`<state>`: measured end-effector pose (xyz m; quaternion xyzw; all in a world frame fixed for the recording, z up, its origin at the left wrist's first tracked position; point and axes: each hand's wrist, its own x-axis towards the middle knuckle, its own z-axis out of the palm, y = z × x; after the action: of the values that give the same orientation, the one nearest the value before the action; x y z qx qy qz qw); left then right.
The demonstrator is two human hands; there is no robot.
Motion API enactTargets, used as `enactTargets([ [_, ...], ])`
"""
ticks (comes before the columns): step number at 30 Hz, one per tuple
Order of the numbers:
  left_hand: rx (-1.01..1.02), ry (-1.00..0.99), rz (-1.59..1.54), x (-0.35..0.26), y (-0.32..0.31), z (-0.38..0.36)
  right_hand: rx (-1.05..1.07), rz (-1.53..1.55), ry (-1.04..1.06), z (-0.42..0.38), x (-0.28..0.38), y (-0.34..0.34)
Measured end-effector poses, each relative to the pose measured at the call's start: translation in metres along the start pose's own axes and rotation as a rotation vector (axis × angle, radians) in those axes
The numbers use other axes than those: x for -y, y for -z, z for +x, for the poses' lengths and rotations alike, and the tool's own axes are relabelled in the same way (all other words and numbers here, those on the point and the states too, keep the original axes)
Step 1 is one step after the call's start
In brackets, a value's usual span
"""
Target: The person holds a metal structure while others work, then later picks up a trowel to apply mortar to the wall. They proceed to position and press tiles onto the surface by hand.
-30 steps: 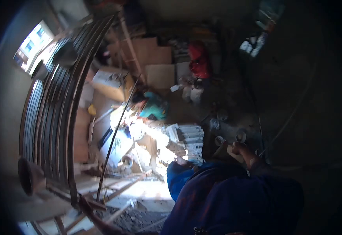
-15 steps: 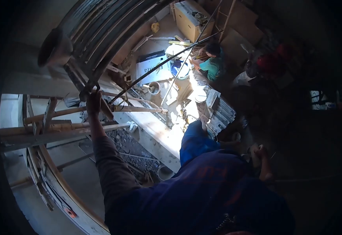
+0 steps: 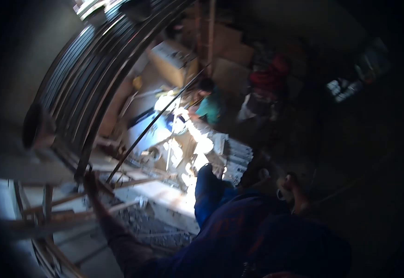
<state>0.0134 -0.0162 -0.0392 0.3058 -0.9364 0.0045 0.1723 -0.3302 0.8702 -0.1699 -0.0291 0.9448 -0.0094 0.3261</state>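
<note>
My left hand reaches out to the left. It is closed at the lower end of a dark metal bar, the edge of a slatted metal grille. Blur hides the exact grip. My right hand is held low beside my body on the right, its fingers curled. A pale object shows at that hand, too dark and blurred to name. Near my left hand, a long thin rod slants upward to the right.
Below, a person in a green shirt crouches by brightly lit clutter. A cardboard box, a bucket and stacked grey slats lie around. Wooden poles cross at lower left, above dark rubble.
The view has swung, so the room below appears shifted left and the grille lower. My left hand stays at the bar; my right hand stays curled at my side.
</note>
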Motion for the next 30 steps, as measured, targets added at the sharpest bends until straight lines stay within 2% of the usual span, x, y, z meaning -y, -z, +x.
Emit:
enactTargets([
  [1,0.095,0.042,-0.010,-0.007,0.009,0.003,0.043,0.084,-0.075,-0.013,0.009,0.012],
  [3,0.190,0.080,0.022,0.010,0.000,0.007,-0.059,0.149,-0.032,-0.018,-0.002,0.004],
  [5,0.176,0.228,-0.119,-0.054,0.044,0.014,-0.035,0.162,-0.095,-0.040,0.001,0.019],
  [6,0.231,0.329,-0.170,-0.050,0.043,0.017,-0.030,0.181,-0.117,-0.041,-0.003,0.016],
  [9,0.142,0.241,-0.110,-0.058,0.046,0.019,0.010,0.219,-0.175,-0.052,-0.010,0.018],
  [10,-0.126,0.250,-0.394,-0.057,0.032,0.012,0.029,0.220,-0.193,-0.060,-0.008,0.023],
  [14,0.080,0.312,-0.358,-0.022,0.021,0.004,0.093,0.196,-0.222,-0.064,-0.011,0.021],
  [16,0.188,0.345,-0.333,-0.029,0.025,0.015,0.087,0.193,-0.220,-0.064,-0.016,0.018],
  [19,-0.058,0.147,-0.021,-0.079,0.053,0.017,0.016,0.195,-0.197,-0.060,-0.020,0.010],
  [20,-0.195,0.169,-0.224,-0.071,0.042,0.018,0.014,0.196,-0.191,-0.062,-0.018,0.014],
  [23,-0.104,0.346,-0.350,-0.113,0.075,0.020,0.031,0.205,-0.179,-0.063,-0.019,0.014],
  [26,0.021,0.384,-0.304,-0.115,0.081,0.023,0.029,0.227,-0.172,-0.066,-0.021,0.014],
  [29,-0.058,0.344,-0.386,-0.085,0.057,0.020,-0.002,0.237,-0.178,-0.065,-0.023,0.007],
  [30,-0.010,0.349,-0.348,-0.091,0.062,0.020,-0.015,0.238,-0.181,-0.063,-0.024,0.004],
])
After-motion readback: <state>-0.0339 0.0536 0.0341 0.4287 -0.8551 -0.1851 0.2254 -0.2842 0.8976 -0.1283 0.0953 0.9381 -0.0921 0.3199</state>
